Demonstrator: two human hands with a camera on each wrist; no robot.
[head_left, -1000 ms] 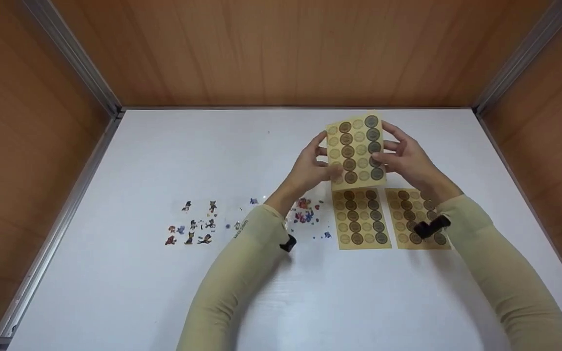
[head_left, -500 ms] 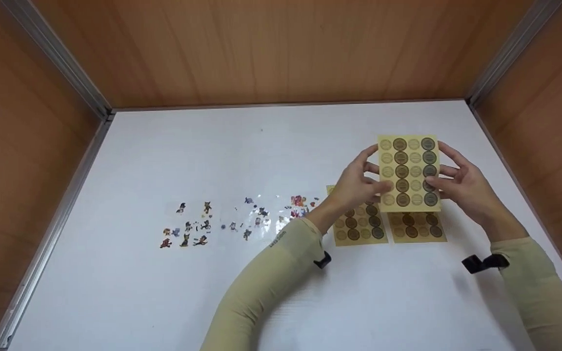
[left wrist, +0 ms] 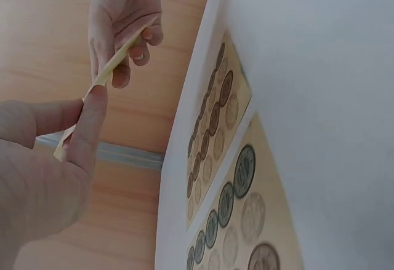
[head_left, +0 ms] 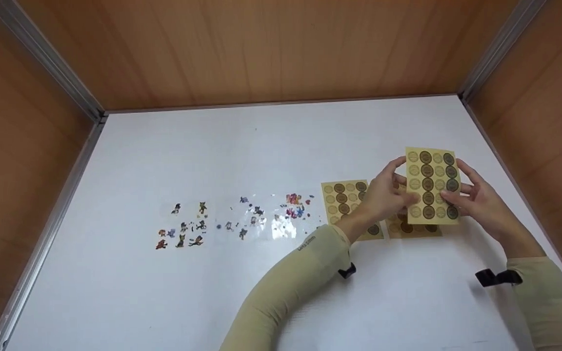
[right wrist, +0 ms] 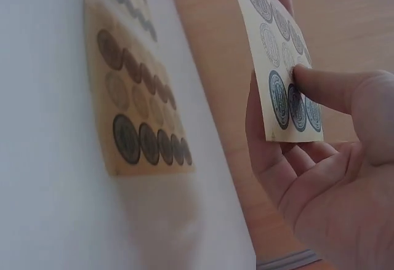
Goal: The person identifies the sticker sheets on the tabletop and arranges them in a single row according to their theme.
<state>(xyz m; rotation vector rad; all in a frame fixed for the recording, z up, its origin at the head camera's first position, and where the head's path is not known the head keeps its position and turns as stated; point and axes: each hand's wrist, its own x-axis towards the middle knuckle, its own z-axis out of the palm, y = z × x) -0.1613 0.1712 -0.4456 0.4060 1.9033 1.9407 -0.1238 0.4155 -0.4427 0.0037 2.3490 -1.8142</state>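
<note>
Both hands hold a yellowish sheet of round stickers (head_left: pixel 433 187) up above the table. My left hand (head_left: pixel 386 192) pinches its left edge, thumb on the front and fingers behind. At the opposite edge, my right hand (head_left: pixel 478 197) pinches it the same way, as the right wrist view shows with the thumb across the printed circles (right wrist: pixel 280 101). Below lie two similar sheets flat on the table: a left sticker sheet (head_left: pixel 340 197), partly covered by my left hand, and a right sticker sheet (head_left: pixel 412 230), mostly hidden behind the held one.
On the white table (head_left: pixel 188 156), clear sheets with small colourful cartoon stickers lie in a row to the left, one bearing figures (head_left: pixel 181 226) and another shiny with glare (head_left: pixel 283 226). Wood-grain panels (head_left: pixel 281 48) enclose the table at the back and sides.
Both hands have carried the held sticker sheet to the right and nearer, from above the left flat sheet to above the right one. The head view has shifted slightly.
</note>
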